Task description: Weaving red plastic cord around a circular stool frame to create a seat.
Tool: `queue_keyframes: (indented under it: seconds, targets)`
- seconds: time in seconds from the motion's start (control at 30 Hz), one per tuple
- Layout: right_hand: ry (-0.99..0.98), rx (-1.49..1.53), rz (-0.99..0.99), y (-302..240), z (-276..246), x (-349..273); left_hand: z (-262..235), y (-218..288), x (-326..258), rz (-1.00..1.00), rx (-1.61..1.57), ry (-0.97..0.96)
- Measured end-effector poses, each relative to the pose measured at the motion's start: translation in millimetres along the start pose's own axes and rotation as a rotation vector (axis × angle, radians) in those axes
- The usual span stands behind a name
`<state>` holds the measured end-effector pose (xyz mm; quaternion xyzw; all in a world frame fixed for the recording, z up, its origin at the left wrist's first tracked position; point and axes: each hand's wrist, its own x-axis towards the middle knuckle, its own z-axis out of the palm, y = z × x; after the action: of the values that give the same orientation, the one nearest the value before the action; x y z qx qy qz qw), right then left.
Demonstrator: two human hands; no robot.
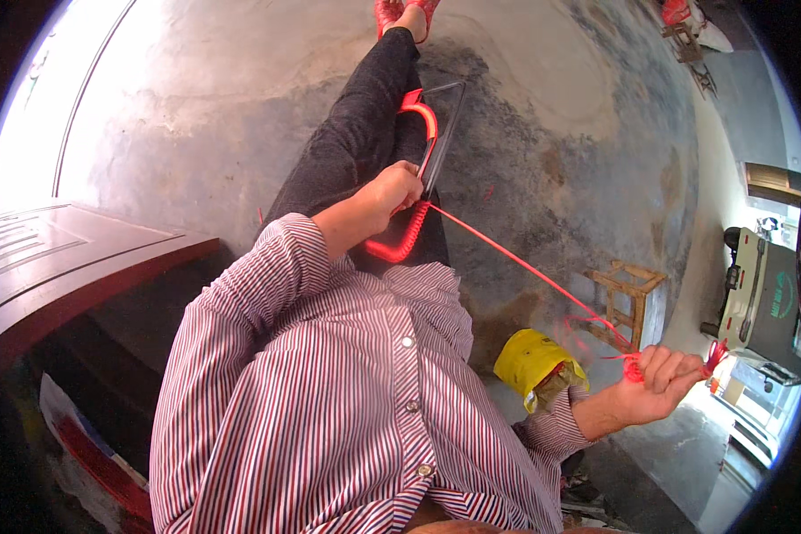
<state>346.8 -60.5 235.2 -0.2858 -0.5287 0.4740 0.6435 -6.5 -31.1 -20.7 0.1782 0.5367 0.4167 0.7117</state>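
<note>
My left hand [396, 189] is closed around a thin dark metal frame [455, 116] above my lap. Red cord is wound tightly along parts of this frame, making a curved red coil [407, 240] below the hand and a red arc [425, 114] above it. From the coil a taut red cord [525, 265] runs down to the right. At its far end my right hand [657, 388], held out to the side, is closed in a fist on a bundle of the red cord. Loops of it stick out on both sides of the fist.
A small wooden stool [630, 298] and a yellow bag [534, 360] stand to my right. At the left is a brown wooden panel [89, 258]. My legs stretch forward over the grey concrete floor [543, 169]. Farther right, a vehicle [756, 289] shows near a bright opening.
</note>
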Motion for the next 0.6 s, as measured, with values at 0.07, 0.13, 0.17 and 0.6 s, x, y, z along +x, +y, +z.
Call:
queue_keyframes:
  seconds: [0.07,0.13,0.17,0.6]
  targets:
    - [0.208,-0.339,-0.015,17.8,-30.3,-2.5,-0.5,1.4,-5.1,-0.001,-0.052,-0.031]
    - [0.498,-0.313,0.21,58.1,-56.1,-5.1,5.0,10.9,-17.9,-0.004,-0.107,0.032]
    - [0.603,-0.223,0.341,76.3,-65.8,-8.5,4.1,10.0,-19.8,-0.001,-0.109,0.032]
    - [-0.45,0.685,1.01,212.9,96.2,-57.6,46.4,74.0,-107.0,0.209,-0.561,-0.327]
